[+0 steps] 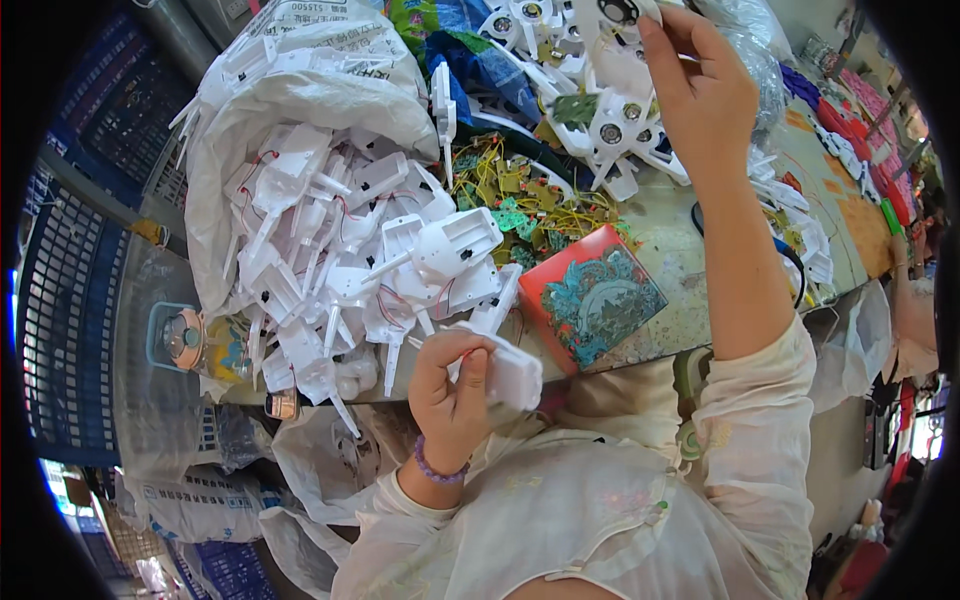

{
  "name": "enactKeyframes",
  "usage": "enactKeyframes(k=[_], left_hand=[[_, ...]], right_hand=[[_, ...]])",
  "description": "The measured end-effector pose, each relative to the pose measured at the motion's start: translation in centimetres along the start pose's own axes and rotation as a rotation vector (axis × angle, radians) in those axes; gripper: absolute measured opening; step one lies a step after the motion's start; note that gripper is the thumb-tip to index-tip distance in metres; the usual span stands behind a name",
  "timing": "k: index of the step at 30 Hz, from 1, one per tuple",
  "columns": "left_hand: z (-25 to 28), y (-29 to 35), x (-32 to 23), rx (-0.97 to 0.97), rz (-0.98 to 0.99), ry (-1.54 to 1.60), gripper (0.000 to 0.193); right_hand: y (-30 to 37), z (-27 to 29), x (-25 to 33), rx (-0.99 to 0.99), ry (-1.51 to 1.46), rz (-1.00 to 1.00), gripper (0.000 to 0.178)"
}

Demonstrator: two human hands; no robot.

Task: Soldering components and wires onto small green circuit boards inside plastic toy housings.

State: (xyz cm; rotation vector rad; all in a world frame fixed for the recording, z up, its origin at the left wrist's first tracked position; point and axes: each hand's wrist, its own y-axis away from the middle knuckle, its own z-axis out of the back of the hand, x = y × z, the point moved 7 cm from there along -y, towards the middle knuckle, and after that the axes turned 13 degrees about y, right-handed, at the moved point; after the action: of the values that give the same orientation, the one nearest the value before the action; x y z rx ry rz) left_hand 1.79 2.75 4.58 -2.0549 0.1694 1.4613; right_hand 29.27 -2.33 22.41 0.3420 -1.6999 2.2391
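Note:
My left hand [448,388], wearing a purple bead bracelet, grips a white plastic housing [517,378] close to my body at the table's front edge. Reaching far to the right, my right hand [705,95] pinches a white plastic part with a round dark centre [618,12] between thumb and fingers. Beneath that hand lies a heap of similar white parts with round metallic centres [612,132]. To the left, many white housings with thin red wires [440,248] spill from a white woven sack [215,185]. Green circuit boards with yellow wires [520,215] lie between the heaps.
A red square panel with a teal pattern [595,300] rests on the worn table [665,255] between my arms. Blue plastic crates [70,330] stand at the left. Clear plastic bags [320,465] hang below the table edge. More white parts [800,225] lie beyond my right forearm.

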Motion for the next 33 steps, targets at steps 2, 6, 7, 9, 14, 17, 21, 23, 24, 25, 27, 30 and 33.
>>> enactKeyframes(k=[2,6,7,9,14,17,21,23,24,25,27,30,33], left_hand=[[-0.1,-0.1,-0.4,0.027,-0.054,-0.037,0.008],[-1.2,-0.5,-1.7,0.113,-0.125,-0.119,0.010],[-1.5,-0.5,-1.7,0.144,-0.134,-0.115,0.010],[-1.8,-0.2,-1.1,0.189,-0.136,-0.139,0.011],[-3.8,0.3,0.4,0.351,-0.098,-0.276,0.011],[-5.3,0.3,0.0,0.445,-0.187,-0.354,0.012],[-6.0,0.6,0.1,0.490,-0.235,-0.395,0.016],[-5.7,0.5,0.1,0.491,-0.232,-0.413,0.017],[-5.7,0.5,0.1,0.500,-0.238,-0.424,0.017],[-5.6,0.5,0.2,0.495,-0.235,-0.427,0.017],[-5.0,0.3,0.6,0.428,-0.166,-0.349,0.018],[-4.0,0.3,0.7,0.343,-0.117,-0.290,0.017],[-3.2,0.5,0.9,0.249,-0.081,-0.218,0.015]], right_hand=[[1.6,-0.3,0.6,0.076,-0.135,-0.123,0.018],[5.2,0.1,2.4,0.384,-0.359,-0.246,0.017],[6.2,-0.1,2.2,0.490,-0.390,-0.309,0.017],[8.5,-1.0,0.4,0.737,-0.400,-0.442,0.020],[14.2,-2.9,-5.8,1.046,-0.330,-0.694,0.024],[14.7,-2.7,-6.8,1.053,-0.236,-0.588,0.023],[12.8,-0.4,-4.1,0.766,0.022,-0.112,0.019],[12.5,1.7,-1.6,0.832,-0.068,-0.067,0.017],[13.0,2.6,-0.3,0.887,-0.148,-0.024,0.017],[13.9,3.4,1.0,0.866,-0.175,0.133,0.020],[14.7,4.7,4.1,0.793,-0.081,0.427,0.029],[16.4,4.0,5.4,0.837,0.133,0.545,0.041],[17.1,3.9,4.6,0.725,0.133,0.505,0.031]])
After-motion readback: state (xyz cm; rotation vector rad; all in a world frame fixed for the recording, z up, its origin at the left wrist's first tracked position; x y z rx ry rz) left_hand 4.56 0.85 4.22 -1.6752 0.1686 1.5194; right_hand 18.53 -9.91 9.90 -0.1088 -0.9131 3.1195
